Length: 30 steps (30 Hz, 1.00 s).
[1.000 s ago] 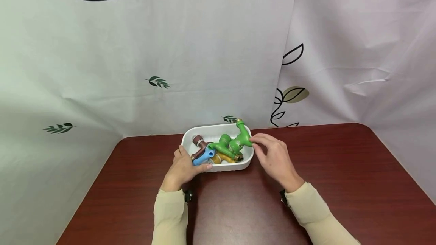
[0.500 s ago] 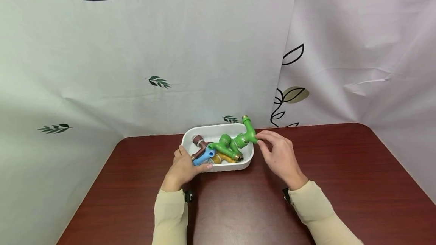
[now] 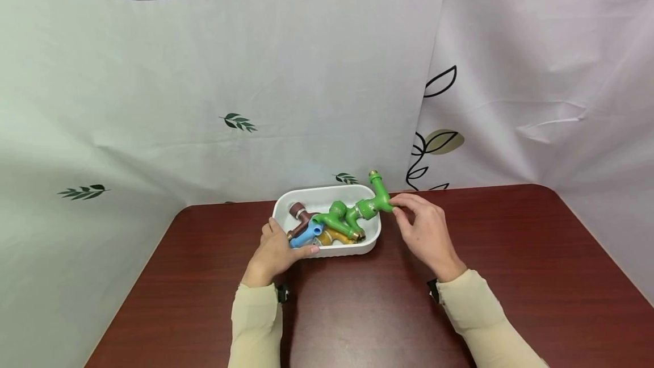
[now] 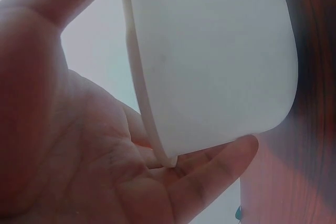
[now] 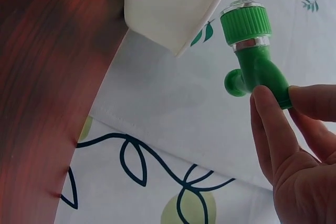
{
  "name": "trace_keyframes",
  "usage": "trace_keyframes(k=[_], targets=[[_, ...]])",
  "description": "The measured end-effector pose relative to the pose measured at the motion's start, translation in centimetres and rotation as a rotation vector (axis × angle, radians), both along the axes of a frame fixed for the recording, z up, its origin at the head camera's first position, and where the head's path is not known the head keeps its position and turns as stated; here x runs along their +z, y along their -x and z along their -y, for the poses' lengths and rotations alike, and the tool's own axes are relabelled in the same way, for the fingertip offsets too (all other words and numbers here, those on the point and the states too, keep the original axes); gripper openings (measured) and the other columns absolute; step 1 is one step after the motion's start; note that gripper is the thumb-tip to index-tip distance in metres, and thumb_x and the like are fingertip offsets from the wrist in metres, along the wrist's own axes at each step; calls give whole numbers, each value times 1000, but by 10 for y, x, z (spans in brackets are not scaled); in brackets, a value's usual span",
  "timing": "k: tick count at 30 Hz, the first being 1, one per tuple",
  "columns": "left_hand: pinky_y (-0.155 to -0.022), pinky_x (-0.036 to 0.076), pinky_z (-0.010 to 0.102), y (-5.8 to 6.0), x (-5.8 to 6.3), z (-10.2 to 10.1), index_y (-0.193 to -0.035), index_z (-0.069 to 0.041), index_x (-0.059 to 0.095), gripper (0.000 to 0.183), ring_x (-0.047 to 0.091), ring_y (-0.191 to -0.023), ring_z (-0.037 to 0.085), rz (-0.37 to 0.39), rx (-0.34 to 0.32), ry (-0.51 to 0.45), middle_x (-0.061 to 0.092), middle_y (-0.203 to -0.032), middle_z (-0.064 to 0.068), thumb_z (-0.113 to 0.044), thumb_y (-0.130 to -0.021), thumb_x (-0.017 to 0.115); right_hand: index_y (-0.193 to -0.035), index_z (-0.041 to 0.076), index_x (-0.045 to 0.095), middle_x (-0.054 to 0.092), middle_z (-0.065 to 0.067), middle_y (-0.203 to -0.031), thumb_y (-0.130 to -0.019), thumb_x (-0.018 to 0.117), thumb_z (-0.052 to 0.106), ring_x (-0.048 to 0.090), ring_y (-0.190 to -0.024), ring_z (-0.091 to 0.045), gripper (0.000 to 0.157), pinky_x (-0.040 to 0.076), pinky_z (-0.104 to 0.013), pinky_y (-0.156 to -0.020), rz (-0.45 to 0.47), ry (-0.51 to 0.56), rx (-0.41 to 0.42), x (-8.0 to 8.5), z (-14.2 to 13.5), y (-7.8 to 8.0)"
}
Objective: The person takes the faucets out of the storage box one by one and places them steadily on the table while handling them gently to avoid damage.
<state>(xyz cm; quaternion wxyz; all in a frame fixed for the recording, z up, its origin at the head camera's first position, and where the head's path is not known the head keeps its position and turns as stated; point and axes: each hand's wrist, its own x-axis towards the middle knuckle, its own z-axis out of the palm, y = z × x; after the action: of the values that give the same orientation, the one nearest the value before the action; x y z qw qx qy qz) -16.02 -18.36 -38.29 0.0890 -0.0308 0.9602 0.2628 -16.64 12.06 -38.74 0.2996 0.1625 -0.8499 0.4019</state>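
In the head view my right hand [image 3: 424, 230] pinches a green plastic tap [image 3: 379, 200] by one end, over the right rim of a white tray [image 3: 341, 251]. The right wrist view shows that tap's ribbed collar [image 5: 245, 26] with silver bands, pointing away from thumb and fingertips. My left hand [image 3: 273, 251] grips the tray's left front corner, thumb along the front rim, fingers against the outer side [image 4: 220, 66]. Inside lie another green tap [image 3: 334, 224], a blue tap [image 3: 307, 234], a yellow tap [image 3: 334, 236] and a brown tap [image 3: 301, 221], piled over one another.
The tray stands near the back edge of a dark red wooden table [image 3: 347, 317]. Behind it hangs a pale cloth [image 3: 317, 101] printed with leaves, close to the table's back edge. More cloth runs along both sides.
My right hand has moved right and slightly up, taking the pinched green tap from over the tray's inside to its right rim. The left hand and the tray have stayed put.
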Motion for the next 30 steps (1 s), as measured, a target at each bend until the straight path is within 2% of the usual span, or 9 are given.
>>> trace_keyframes(k=[11,18,30], targets=[[-105,39,57,0,0,-1,-149,21,0,134,35,-132,50,-4,6,-2,18,-149,42,-54,-76,84,-102,0,77,73,-13,-107,-85,72,-8,68,-103,-30,19,51,-47,-86,5,17,-29,0,-9,3],[-105,39,57,0,0,0,-150,21,0,134,34,-133,51,-4,5,-8,17,-149,42,-55,-76,83,-101,0,77,74,-13,-106,-86,70,-9,69,-99,-31,20,52,-47,-80,6,20,-49,0,-14,4],[-105,38,58,0,-5,1,-150,20,-1,135,34,-133,51,-5,7,-15,17,-150,42,-55,-76,83,-100,0,77,74,-14,-104,-85,69,-10,70,-95,-29,19,51,-44,-78,7,15,-73,-2,-20,6]])
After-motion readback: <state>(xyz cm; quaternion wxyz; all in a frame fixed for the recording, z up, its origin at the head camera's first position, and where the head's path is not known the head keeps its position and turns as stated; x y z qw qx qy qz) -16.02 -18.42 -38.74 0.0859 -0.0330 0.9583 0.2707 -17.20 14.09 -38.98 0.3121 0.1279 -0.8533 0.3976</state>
